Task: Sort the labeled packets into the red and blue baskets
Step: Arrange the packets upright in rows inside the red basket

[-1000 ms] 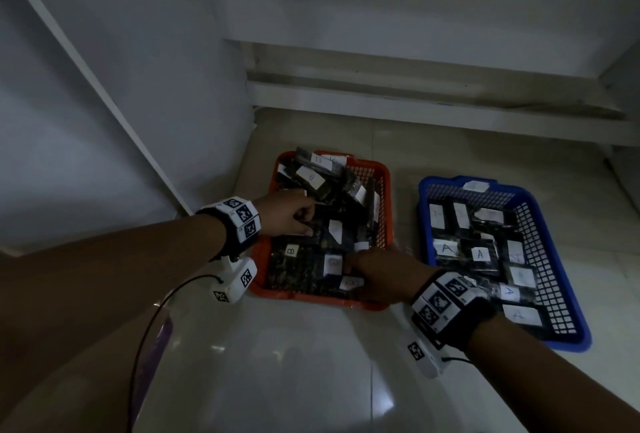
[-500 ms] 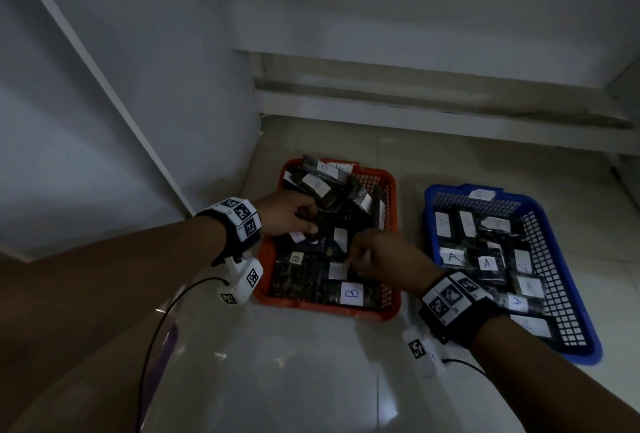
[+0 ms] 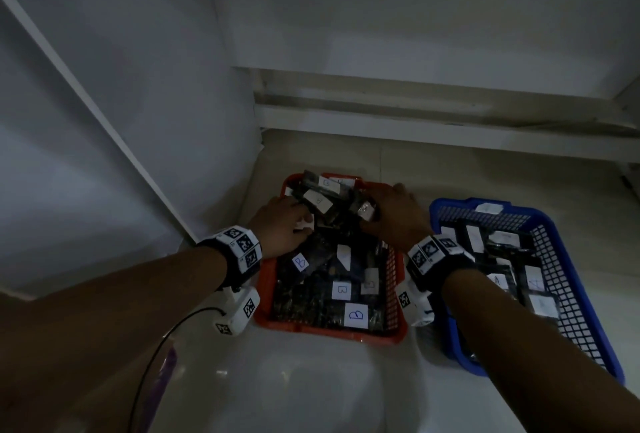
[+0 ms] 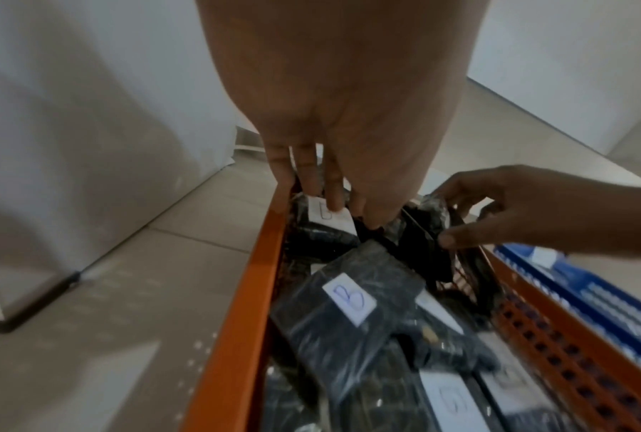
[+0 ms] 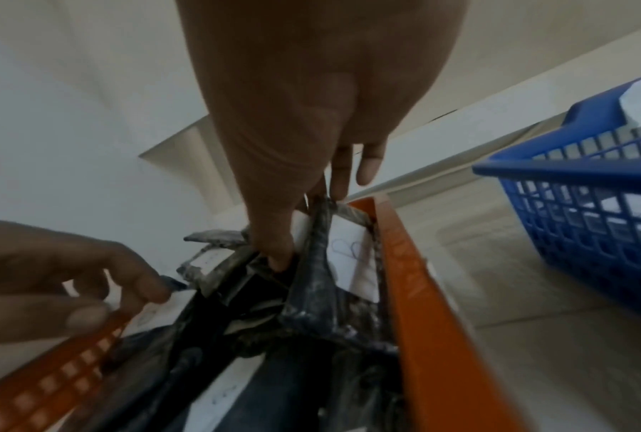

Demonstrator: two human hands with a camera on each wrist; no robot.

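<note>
The red basket [image 3: 329, 331] holds several dark packets with white B labels [image 3: 355, 315]. The blue basket [image 3: 460, 204] beside it on the right holds packets labelled A [image 3: 497, 281]. My left hand [image 3: 282, 225] is at the far left of the red basket, where its fingers [image 4: 334, 201] and thumb pinch a labelled packet [image 4: 330, 217] in the pile. My right hand [image 3: 394, 214] is at the far right corner of the red basket. Its thumb [image 5: 278, 257] and fingers grip an upright packet marked B [image 5: 348, 254].
Both baskets sit on a pale tiled floor [image 3: 311, 380] in a corner. A white wall panel [image 3: 138, 121] stands close on the left and a low white ledge [image 3: 450, 128] runs behind. A black cable [image 3: 156, 356] trails from my left wrist.
My right hand has moved from the red basket's near edge to its far right corner and taken hold of a packet. The left hand has stayed at the far left pile.
</note>
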